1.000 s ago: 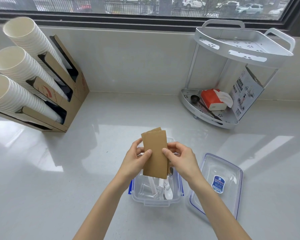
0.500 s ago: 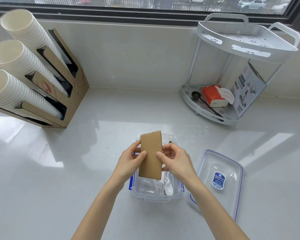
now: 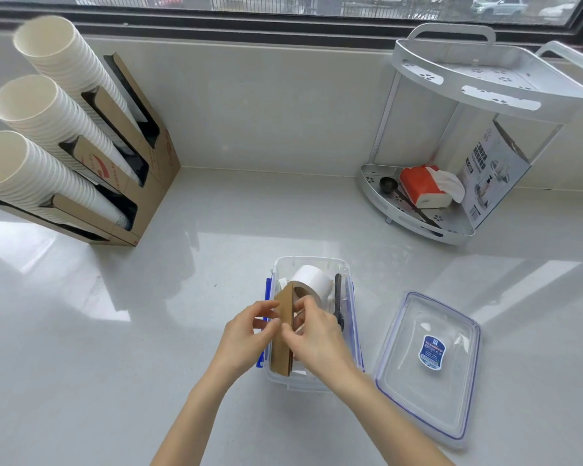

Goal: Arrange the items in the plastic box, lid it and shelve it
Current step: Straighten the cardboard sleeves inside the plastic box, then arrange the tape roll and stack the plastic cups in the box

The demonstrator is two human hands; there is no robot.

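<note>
Both hands are working over the clear plastic box (image 3: 312,381) sitting on the white counter (image 3: 115,331), near the front edge. Left hand (image 3: 246,334) is pinching the left side of the brown cardboard sleeves (image 3: 283,334) with thumb and fingers closed on them; right hand (image 3: 317,334) is gripping the same sleeves from the right, fingers curled round the edge. Sleeves are standing on edge, lower end dipping inside the box along its left side. Further back in the box a white tape roll (image 3: 312,282) is lying on its side, and a black utensil (image 3: 338,297) is lying along the right wall. Blue latches are hanging open on the box's sides. The lid (image 3: 428,368) is lying flat on the counter just right of the box, blue sticker showing, not touching it as far as can be told. Further back right, a white corner rack (image 3: 485,79) is standing against the wall, lower tier holding an orange tissue pack (image 3: 421,186), a black scoop (image 3: 388,183) and a printed carton (image 3: 495,169). Back left, a cardboard dispenser (image 3: 148,183) is holding three stacks of paper cups (image 3: 48,109).
</note>
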